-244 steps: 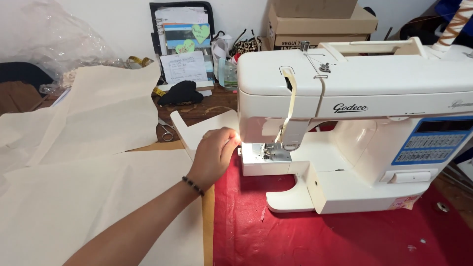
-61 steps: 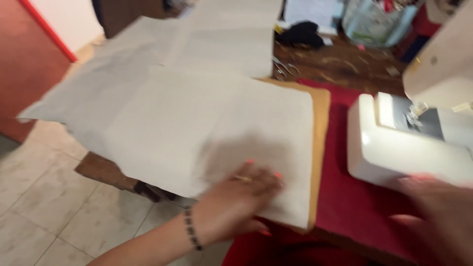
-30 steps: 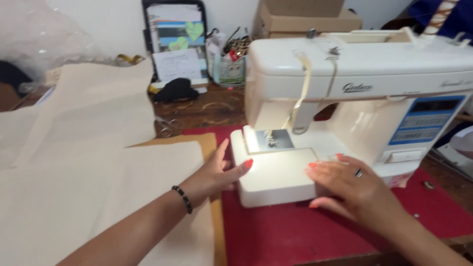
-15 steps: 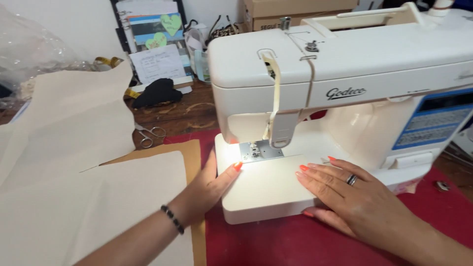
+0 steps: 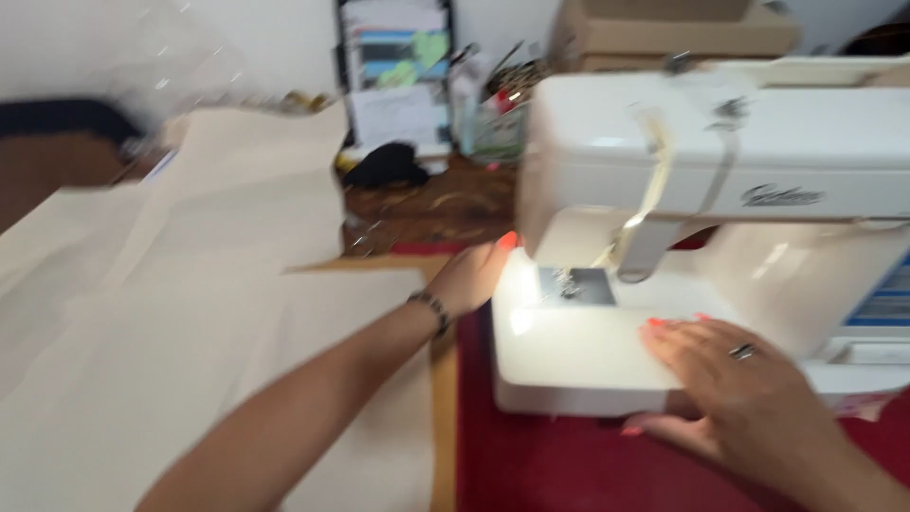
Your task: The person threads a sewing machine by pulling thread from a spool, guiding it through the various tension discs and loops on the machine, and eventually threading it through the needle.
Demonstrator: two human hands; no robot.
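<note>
A cream sewing machine stands on a dark red cloth, its lamp lighting the flat bed. My left hand presses against the left end of the bed, fingers together, a beaded bracelet on the wrist. My right hand, wearing a ring, lies flat on the front right of the bed, with the thumb hooked under its front edge. The needle plate sits between my hands. The picture is motion-blurred.
Large sheets of pale paper cover the table to the left over a brown board. Behind the machine are a black cloth item, a framed board with papers, a pot of tools and a cardboard box.
The view has swung left and blurred. My left hand has slid up along the machine's left end; my right hand stays flat on the bed.
</note>
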